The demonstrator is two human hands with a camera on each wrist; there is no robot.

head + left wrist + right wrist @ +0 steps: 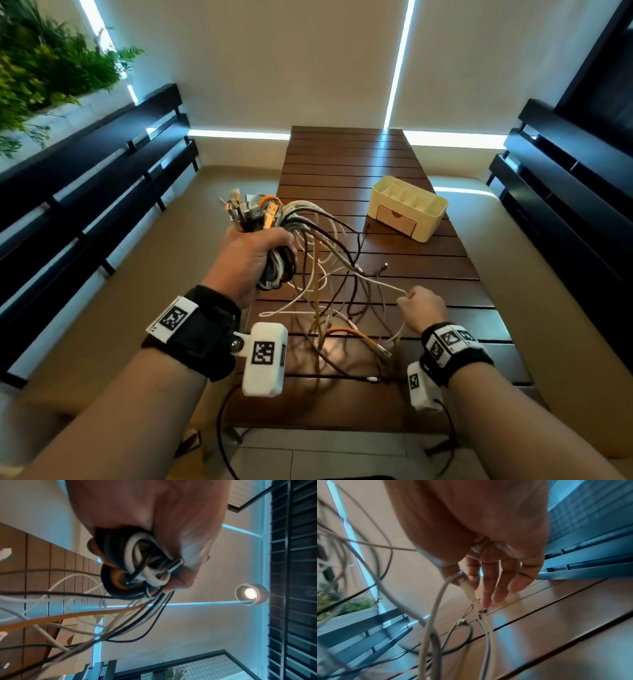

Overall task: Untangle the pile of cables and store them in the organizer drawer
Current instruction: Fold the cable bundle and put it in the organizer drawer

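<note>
Head view first, far left: the left hand (251,262) is up off the counter (428,274), out past its left edge, fist wrapped tight round a fat bundle of cables (274,219), plug ends sticking up out of the top of the fist. Left wrist view shows the fingers (178,580) curled hard over the coils, white, black and orange all jammed together, a metal plug poking out between them. From that fist the loose strands spill down and rightward, hanging over the near half of the counter; an orange cable (356,334) lies there among white and dark ones, and a few plug ends rest on the slats. Moving right, one white cable (342,296) stretches across to the right hand (424,306), which hovers above the near right part of the counter. Right wrist view: thumb and forefinger pinch that white cable at its connector, the other fingers (498,588) hanging fairly straight. Further back, by the right edge, stands the cream organizer (407,207), its small drawer (397,219) shut, well apart from both hands.
</note>
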